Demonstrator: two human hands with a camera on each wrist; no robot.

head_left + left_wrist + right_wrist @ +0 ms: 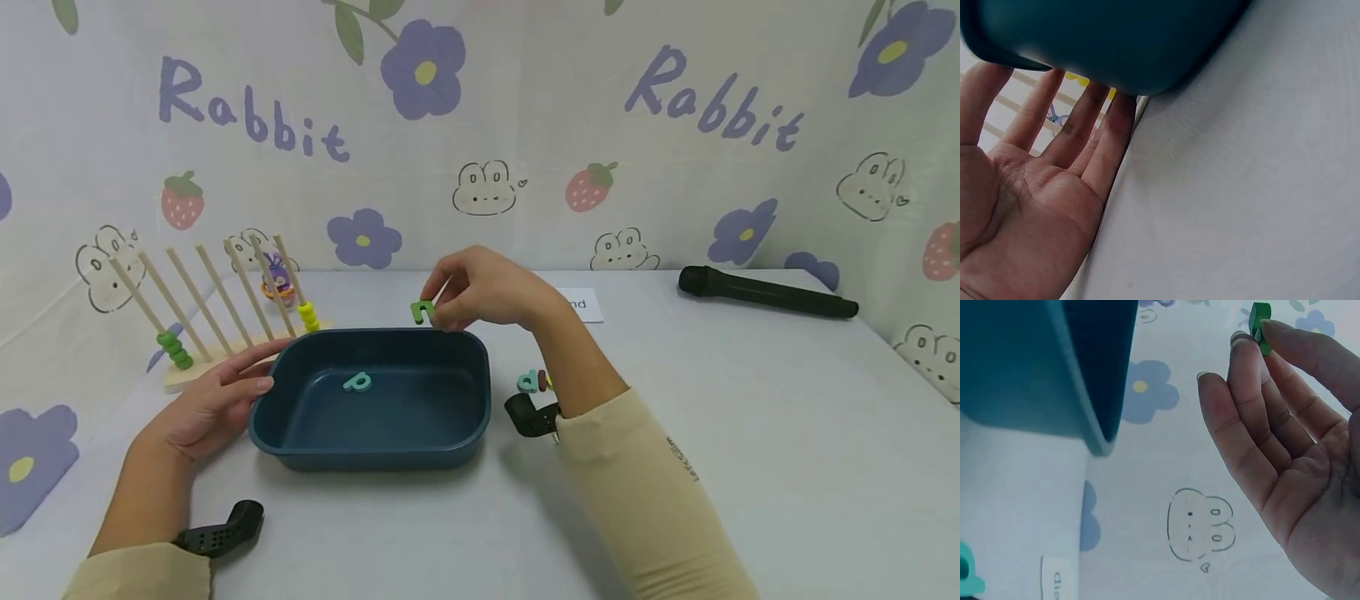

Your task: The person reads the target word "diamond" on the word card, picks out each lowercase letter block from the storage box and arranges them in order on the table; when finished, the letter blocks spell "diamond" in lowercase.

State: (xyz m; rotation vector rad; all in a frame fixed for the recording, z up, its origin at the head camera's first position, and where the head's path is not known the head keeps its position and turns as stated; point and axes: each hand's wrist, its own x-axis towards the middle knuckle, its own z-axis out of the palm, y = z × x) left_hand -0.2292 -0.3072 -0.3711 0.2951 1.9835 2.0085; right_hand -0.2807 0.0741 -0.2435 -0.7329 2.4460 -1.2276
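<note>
My right hand [487, 287] pinches a green letter n [422, 311] between thumb and fingertips, above the far rim of a dark blue basin [367, 458]. In the right wrist view the green letter [1260, 319] shows edge-on at the fingertips. With its fingers fairly straight, my left hand [213, 408] touches the basin's left end. The left wrist view shows those fingertips against the basin wall [1116, 50]. One teal letter [357, 382] lies on the basin floor. To the right of the basin lies another teal letter [528, 382], beside red and yellow pieces partly hidden by my right wrist.
A wooden peg rack [180, 379] with green and yellow beads stands behind my left hand, a small purple figure [277, 279] behind it. A printed card [588, 305] lies partly hidden behind my right arm. A black microphone [768, 292] lies at the back right.
</note>
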